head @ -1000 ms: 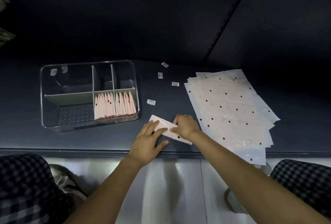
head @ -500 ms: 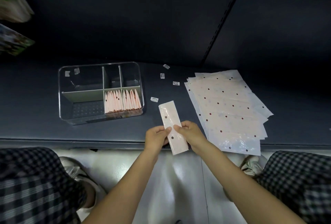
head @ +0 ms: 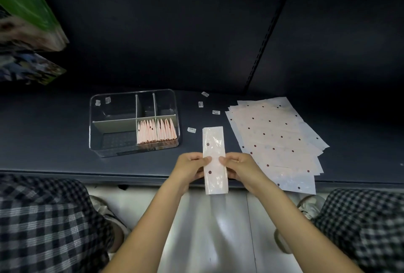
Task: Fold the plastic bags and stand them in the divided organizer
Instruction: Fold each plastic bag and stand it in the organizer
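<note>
Dark surface (head: 54, 141) ahead: left hand (head: 192, 167) and right hand (head: 239, 166) pinch a long folded bag strip (head: 214, 159) over its near edge. Folding is midway; next it likely needs halving crosswise. Farther left sits the organizer (head: 96, 132), unfolded bags (head: 275, 137) to the right.

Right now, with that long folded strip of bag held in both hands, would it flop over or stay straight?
The folded strip probably stays fairly straight: its free ends stick out level from the left hand and right hand. It looks light, pinched only at the middle. Its glossy plastic may be slippery.
</note>
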